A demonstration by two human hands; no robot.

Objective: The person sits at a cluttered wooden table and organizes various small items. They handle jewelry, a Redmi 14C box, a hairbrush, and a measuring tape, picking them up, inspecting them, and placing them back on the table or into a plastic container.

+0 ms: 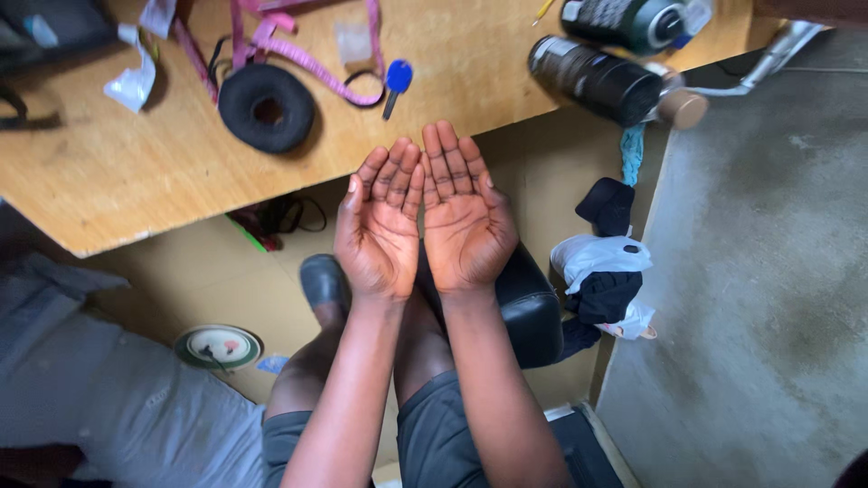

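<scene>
Wooden table (136, 172) lies just beyond my left hand (380, 226) and right hand (463, 221), both wide open, palms up, side by side, holding nothing.

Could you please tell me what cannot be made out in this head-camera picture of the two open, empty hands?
- Head view: the left hand and right hand hide part of the black stool below.
- The two dark bottles are cut off or blurred; their contents cannot be told.
- The pink strap runs off the top edge.
- The black ring is too blurred to identify.
</scene>
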